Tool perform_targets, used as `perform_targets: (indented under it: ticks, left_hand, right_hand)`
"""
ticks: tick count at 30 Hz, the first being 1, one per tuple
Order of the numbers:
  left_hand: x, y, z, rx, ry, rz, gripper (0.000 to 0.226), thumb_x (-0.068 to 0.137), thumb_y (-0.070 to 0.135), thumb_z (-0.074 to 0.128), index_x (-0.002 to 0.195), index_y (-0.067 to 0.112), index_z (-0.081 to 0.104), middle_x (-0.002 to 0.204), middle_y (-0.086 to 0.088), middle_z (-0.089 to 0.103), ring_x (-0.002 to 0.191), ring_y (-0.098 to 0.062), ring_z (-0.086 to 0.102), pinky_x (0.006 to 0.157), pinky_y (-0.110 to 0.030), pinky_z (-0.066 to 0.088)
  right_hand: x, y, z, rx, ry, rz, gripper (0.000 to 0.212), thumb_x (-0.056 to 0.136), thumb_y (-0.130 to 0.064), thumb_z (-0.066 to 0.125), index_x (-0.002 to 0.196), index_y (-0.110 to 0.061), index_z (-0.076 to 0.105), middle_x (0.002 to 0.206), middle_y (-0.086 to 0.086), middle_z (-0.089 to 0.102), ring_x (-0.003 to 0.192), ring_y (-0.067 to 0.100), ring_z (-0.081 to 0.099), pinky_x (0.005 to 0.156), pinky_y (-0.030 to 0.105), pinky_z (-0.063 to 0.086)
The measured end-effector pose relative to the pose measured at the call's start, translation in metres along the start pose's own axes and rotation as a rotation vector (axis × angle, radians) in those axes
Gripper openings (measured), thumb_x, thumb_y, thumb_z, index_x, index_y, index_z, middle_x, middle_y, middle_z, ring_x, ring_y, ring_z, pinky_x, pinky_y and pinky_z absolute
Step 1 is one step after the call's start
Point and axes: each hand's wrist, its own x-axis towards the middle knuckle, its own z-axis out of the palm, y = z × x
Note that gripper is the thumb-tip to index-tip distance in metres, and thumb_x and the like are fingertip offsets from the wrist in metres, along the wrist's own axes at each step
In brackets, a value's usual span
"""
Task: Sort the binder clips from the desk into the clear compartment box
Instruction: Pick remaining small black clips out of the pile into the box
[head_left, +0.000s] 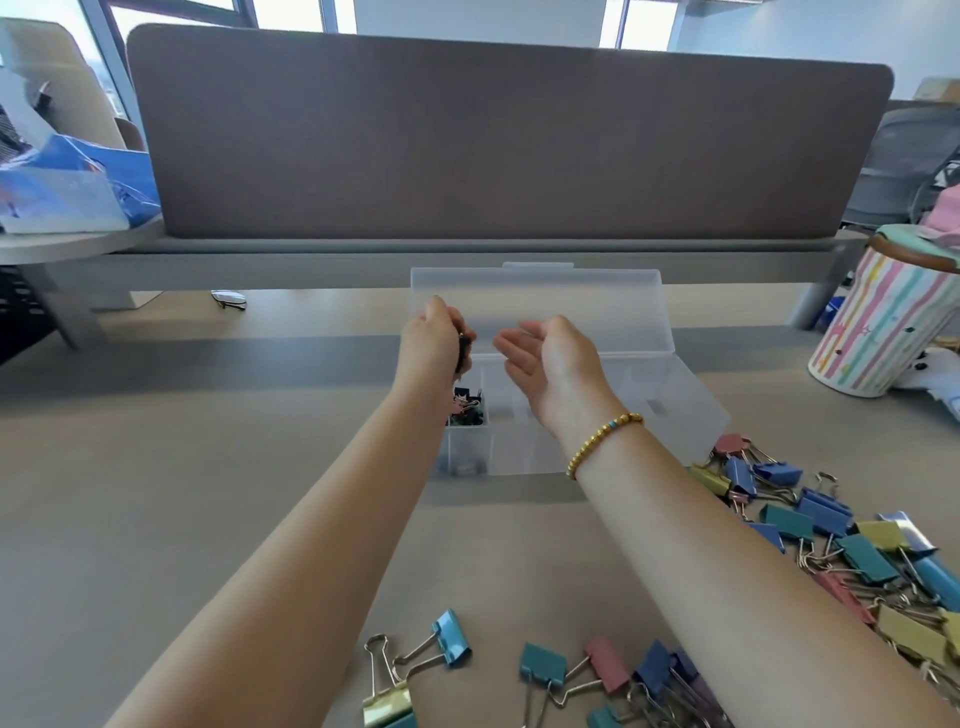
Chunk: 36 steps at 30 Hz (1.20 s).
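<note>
The clear compartment box (670, 400) lies open at the middle of the desk, its lid standing up behind it. Its left compartment holds several small binder clips (466, 410). My left hand (435, 340) hovers over that compartment and pinches a small dark binder clip (464, 347). Beside it, over the box's middle, my right hand (550, 364) is held palm up with relaxed fingers and nothing in it. Large coloured binder clips (841, 545) lie heaped at the right and along the front edge (597, 675).
A brown partition panel (509, 145) closes the back of the desk. A striped cup (878, 327) stands at the right. Folded glasses (228, 299) lie at the back left. A blue bag (78, 182) sits on the neighbouring table.
</note>
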Motion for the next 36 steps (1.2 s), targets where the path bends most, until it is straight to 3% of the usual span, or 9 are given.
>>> perform_targets:
  ticks: [4, 9, 13, 17, 23, 27, 30, 32, 36]
  left_hand:
    - [0.006, -0.011, 0.002, 0.212, -0.064, 0.031, 0.032, 0.094, 0.013, 0.029, 0.068, 0.013, 0.047, 0.066, -0.003, 0.052, 0.059, -0.015, 0.046, 0.057, -0.025, 0.039]
    - [0.004, -0.004, -0.005, 0.385, -0.133, 0.039, 0.03, 0.094, 0.01, 0.034, 0.071, 0.016, 0.052, 0.072, 0.001, 0.057, 0.066, -0.01, 0.05, 0.059, -0.021, 0.037]
    - [-0.001, 0.004, -0.014, 0.535, -0.22, 0.009, 0.024, 0.096, 0.017, 0.036, 0.08, 0.019, 0.055, 0.086, 0.002, 0.06, 0.093, -0.015, 0.055, 0.077, -0.031, 0.049]
    - [-0.01, 0.011, -0.019, 0.643, -0.312, 0.011, 0.021, 0.097, 0.018, 0.036, 0.099, 0.015, 0.057, 0.108, -0.003, 0.059, 0.107, -0.016, 0.053, 0.086, -0.036, 0.052]
    - [-0.01, 0.012, -0.03, 0.389, -0.463, -0.052, 0.031, 0.095, 0.013, 0.031, 0.104, 0.024, 0.058, 0.114, 0.003, 0.064, 0.108, -0.011, 0.061, 0.097, -0.04, 0.038]
    - [-0.01, 0.015, -0.03, 0.204, -0.353, -0.029, 0.028, 0.095, 0.008, 0.031, 0.097, 0.019, 0.057, 0.098, -0.001, 0.066, 0.099, -0.017, 0.064, 0.091, -0.036, 0.046]
    - [-0.01, 0.017, -0.038, 0.613, -0.243, 0.209, 0.032, 0.09, 0.002, 0.035, 0.082, 0.02, 0.061, 0.081, 0.002, 0.061, 0.084, -0.016, 0.056, 0.072, -0.023, 0.047]
    - [-0.011, 0.014, -0.042, 0.975, -0.292, 0.349, 0.033, 0.085, 0.0, 0.04, 0.083, 0.021, 0.066, 0.08, 0.001, 0.055, 0.085, -0.017, 0.049, 0.067, -0.024, 0.041]
    - [-0.006, 0.006, -0.041, 1.477, -0.254, 0.491, 0.038, 0.086, 0.005, 0.043, 0.103, 0.028, 0.068, 0.122, -0.001, 0.048, 0.123, -0.022, 0.029, 0.099, -0.032, 0.032]
  right_hand:
    - [-0.002, -0.003, -0.006, 0.011, 0.006, -0.023, 0.024, 0.096, -0.008, 0.028, 0.105, -0.006, 0.05, 0.1, 0.012, 0.059, 0.09, 0.019, 0.061, 0.093, 0.029, 0.043]
    - [0.0, 0.0, -0.008, -0.054, -0.009, -0.03, 0.024, 0.096, -0.01, 0.03, 0.088, -0.013, 0.053, 0.086, 0.005, 0.058, 0.076, 0.013, 0.059, 0.085, 0.03, 0.043]
    - [-0.001, 0.003, -0.008, -0.121, -0.048, -0.022, 0.023, 0.098, -0.011, 0.03, 0.104, -0.009, 0.052, 0.089, 0.006, 0.058, 0.086, 0.017, 0.059, 0.089, 0.033, 0.046]
    - [-0.005, 0.001, -0.008, -0.232, -0.067, -0.047, 0.023, 0.098, -0.006, 0.027, 0.105, -0.008, 0.049, 0.089, 0.006, 0.056, 0.092, 0.02, 0.057, 0.087, 0.033, 0.048]
    - [0.0, 0.002, -0.008, -0.299, -0.062, -0.071, 0.029, 0.095, -0.001, 0.024, 0.106, -0.01, 0.049, 0.093, 0.008, 0.058, 0.081, 0.016, 0.059, 0.087, 0.033, 0.049]
    - [0.002, 0.002, -0.012, -0.288, -0.042, -0.107, 0.03, 0.095, 0.0, 0.024, 0.104, -0.008, 0.051, 0.084, 0.004, 0.058, 0.074, 0.013, 0.059, 0.087, 0.032, 0.049]
    - [0.001, 0.001, -0.016, -0.49, -0.078, -0.209, 0.035, 0.09, 0.005, 0.026, 0.091, -0.008, 0.059, 0.079, 0.003, 0.061, 0.07, 0.011, 0.057, 0.074, 0.024, 0.047]
    - [-0.001, 0.002, -0.017, -0.772, -0.16, -0.296, 0.04, 0.087, 0.006, 0.029, 0.091, -0.007, 0.066, 0.089, 0.006, 0.067, 0.077, 0.011, 0.058, 0.07, 0.02, 0.044]
    - [-0.003, 0.009, -0.013, -1.391, -0.345, -0.375, 0.047, 0.088, 0.006, 0.032, 0.114, -0.013, 0.066, 0.126, 0.008, 0.06, 0.117, 0.021, 0.053, 0.097, 0.03, 0.041]
